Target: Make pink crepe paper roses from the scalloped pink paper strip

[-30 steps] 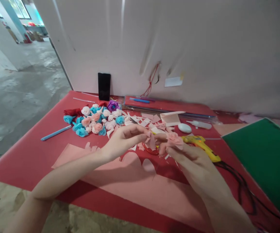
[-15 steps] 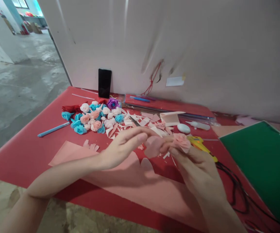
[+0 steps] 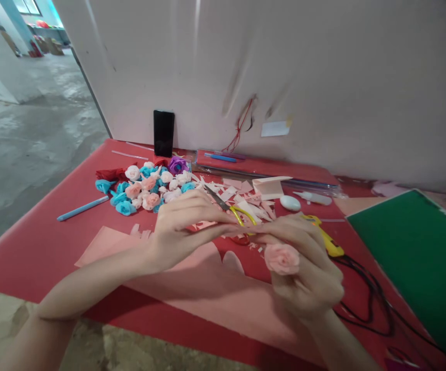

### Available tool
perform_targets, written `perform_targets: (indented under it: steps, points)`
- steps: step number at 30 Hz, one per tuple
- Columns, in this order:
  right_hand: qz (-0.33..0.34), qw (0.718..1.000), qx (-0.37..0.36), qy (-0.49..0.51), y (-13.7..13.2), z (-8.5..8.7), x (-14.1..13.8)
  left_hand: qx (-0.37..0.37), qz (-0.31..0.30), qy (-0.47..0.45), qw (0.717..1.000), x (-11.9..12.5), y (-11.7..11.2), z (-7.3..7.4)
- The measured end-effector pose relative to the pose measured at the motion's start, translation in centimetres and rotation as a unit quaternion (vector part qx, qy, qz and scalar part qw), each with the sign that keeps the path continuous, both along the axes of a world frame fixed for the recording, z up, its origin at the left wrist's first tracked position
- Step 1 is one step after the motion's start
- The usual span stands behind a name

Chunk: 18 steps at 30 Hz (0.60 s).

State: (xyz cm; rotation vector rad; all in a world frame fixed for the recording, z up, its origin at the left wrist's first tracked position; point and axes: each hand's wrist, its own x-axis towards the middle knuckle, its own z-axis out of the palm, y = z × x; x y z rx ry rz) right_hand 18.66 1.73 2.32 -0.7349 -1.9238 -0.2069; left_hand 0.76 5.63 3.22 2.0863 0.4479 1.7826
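Right hand (image 3: 308, 273) closed around a pink paper rose (image 3: 282, 257), rolled up tight and held just above the desk (image 3: 52, 242), near the front middle. Left hand (image 3: 180, 221) pinching a small pink paper piece (image 3: 207, 225) between thumb and fingers, touching the right fingertips at the far end, just above the rose.

Already made: a heap of little roses (image 3: 145, 185) in pink, white, blue, red and purple, back left on the desk. Lots of cut scraps (image 3: 246, 198) lying about. Scissors (image 3: 238, 214) and yellow glue gun (image 3: 329, 242) lying flat, just behind the hands. Not cut up yet: most of the big pink sheet (image 3: 207, 288) under the arms.

No words to read anywhere, not on the dark phone (image 3: 163, 133), nor on the little note (image 3: 276, 128) on the wall.
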Motion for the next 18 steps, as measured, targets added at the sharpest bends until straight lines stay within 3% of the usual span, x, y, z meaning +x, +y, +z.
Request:
perform_targets:
  steps: [3, 6, 9, 11, 14, 18]
  points:
    - [-0.005, 1.0, -0.017, 0.02, -0.3, 0.1, 0.0, -0.068, -0.065, 0.003, 0.996, -0.3, 0.4, -0.1]
    - [-0.001, 0.992, -0.113, 0.055, -0.8, 0.2, 0.0, -0.114, -0.117, 0.058, 0.985, -0.1, 0.3, -0.4]
    - [-0.001, 0.969, -0.222, 0.109, -1.2, 0.1, 0.0, -0.106, -0.103, 0.065, 0.987, 0.4, -0.1, -0.8]
    - [0.002, 0.958, -0.255, 0.133, -1.3, -0.1, -0.2, -0.116, -0.084, 0.049, 0.988, 0.7, -0.5, -0.8]
    - [-0.016, 0.962, -0.245, 0.118, -1.2, -0.2, -0.3, -0.153, -0.065, 0.03, 0.986, 0.7, -0.8, -0.6]
    - [-0.011, 0.987, -0.155, 0.025, -0.7, -0.3, 0.0, -0.16, -0.026, -0.003, 0.987, 0.3, -0.5, -0.4]
